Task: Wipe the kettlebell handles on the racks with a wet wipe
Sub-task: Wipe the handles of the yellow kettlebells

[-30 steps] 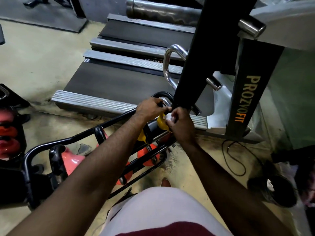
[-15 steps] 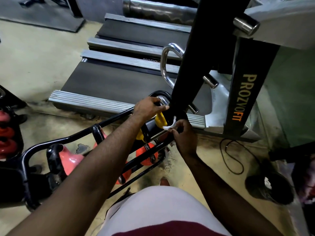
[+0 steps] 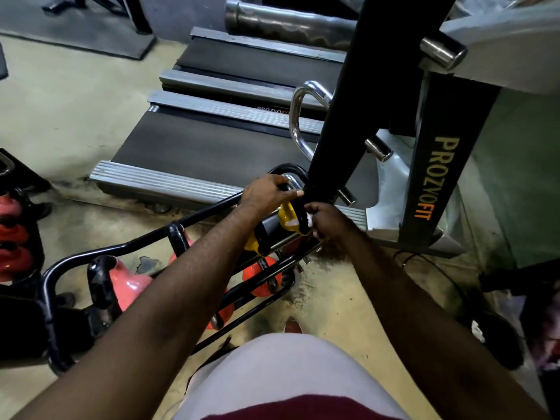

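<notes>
Yellow kettlebell point(image 3: 285, 215) on the upper tier of the rack point(image 3: 145, 242), tucked just beneath the left hand point(image 3: 268, 192) and just beside the right hand point(image 3: 328, 222). Left hand curled tight over the rack's top rail. Right hand closed on the kettlebell's black handle point(image 3: 300, 221), pinching a white wet wipe point(image 3: 293, 222) against it. Pink kettlebell point(image 3: 130, 286) and orange kettlebell point(image 3: 257, 272) lower, under the left forearm. Treadmill deck point(image 3: 212, 153) beyond both sets of knuckles.
</notes>
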`<state>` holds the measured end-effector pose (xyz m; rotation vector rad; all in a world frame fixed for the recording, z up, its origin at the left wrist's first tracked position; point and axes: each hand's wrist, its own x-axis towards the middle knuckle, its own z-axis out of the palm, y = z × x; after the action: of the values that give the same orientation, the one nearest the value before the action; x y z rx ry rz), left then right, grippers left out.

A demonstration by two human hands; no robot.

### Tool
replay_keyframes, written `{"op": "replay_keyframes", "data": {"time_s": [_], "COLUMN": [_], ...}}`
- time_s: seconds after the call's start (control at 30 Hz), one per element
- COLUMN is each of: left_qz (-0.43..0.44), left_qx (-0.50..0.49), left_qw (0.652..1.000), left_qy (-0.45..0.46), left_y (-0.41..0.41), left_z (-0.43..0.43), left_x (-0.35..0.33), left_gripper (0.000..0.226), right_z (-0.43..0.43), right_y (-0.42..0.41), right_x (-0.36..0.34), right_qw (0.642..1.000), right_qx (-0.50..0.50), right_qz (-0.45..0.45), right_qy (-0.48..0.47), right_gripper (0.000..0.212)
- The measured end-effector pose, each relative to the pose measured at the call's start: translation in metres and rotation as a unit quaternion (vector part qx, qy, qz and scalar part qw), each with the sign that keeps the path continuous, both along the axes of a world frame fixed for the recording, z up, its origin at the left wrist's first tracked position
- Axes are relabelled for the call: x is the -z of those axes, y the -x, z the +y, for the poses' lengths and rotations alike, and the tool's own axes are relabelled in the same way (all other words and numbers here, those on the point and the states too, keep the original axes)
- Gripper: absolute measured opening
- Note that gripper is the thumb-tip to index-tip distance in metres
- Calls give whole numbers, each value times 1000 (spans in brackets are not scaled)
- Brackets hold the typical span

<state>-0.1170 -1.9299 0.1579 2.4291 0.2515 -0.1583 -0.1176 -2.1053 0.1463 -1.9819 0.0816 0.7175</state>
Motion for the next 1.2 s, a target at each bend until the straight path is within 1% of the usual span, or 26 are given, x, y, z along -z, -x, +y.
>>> {"op": "replay_keyframes", "data": {"time_s": [0.1, 0.2, 0.27, 0.3, 0.37, 0.4, 0.5, 0.6, 0.67, 0.73, 0.77, 0.8, 0.9, 0.97, 1.1, 1.2], "left_qz": [-3, -4, -5, -6, -8, -9, -6, -15, -16, -16, -15, -15, -20, -20, -21, -16], "left_qx": [-1, 3, 5, 6, 10, 13, 4, -7, -7, -4, -4, -2, 11, 11, 8, 10], "left_qw": [1000, 1000, 1000, 1000, 1000, 1000, 1000, 1000, 1000, 1000, 1000, 1000, 1000, 1000, 1000, 1000], "left_qy": [-13, -11, -15, -16, -13, -13, -16, -8, 6, 15, 16, 14, 9, 13, 9, -2], "left_y": [-5, 0, 2, 2, 2, 3, 6, 1, 0, 2, 3, 4, 3, 1, 0, 3], "left_z": [-3, -7, -5, -5, -5, -4, 3, 6, 5, 6, 7, 8, 4, 1, 3, 4], "left_x": [-2, 1, 1, 0, -1, 0, 1, -1, -1, 2, 4, 5, 5, 2, 2, 2], "left_gripper": [52, 53, 52, 52, 54, 55, 54, 53, 53, 51, 50, 49, 53, 55, 52, 57], "right_z": [11, 17, 16, 13, 0, -7, -5, 15, 23, 25, 24, 20, 2, -2, 20, 22], "right_y": [-23, -31, -24, -18, -1, 9, 14, -8, -18, -11, -2, 9, 42, 47, 26, 11], "right_x": [-26, -28, -25, -24, -19, -15, -9, -15, -15, -11, -6, 0, 19, 24, 7, 8], "right_qw": [996, 987, 983, 984, 991, 994, 995, 990, 988, 989, 989, 986, 964, 948, 937, 945], "right_qx": [36, 66, 86, 92, 86, 76, 83, 114, 126, 107, 90, 79, 81, 77, 72, 50], "right_qz": [68, 117, 123, 116, 84, 63, 17, -19, -37, -67, -97, -139, -241, -287, -319, -298], "right_qy": [-40, -87, -105, -98, -54, -39, -60, -76, -78, -78, -70, -47, 78, 117, 123, 127], "right_gripper": [28, 26, 27, 26, 22, 24, 31, 35, 32, 28, 26, 26, 32, 33, 24, 23]}}
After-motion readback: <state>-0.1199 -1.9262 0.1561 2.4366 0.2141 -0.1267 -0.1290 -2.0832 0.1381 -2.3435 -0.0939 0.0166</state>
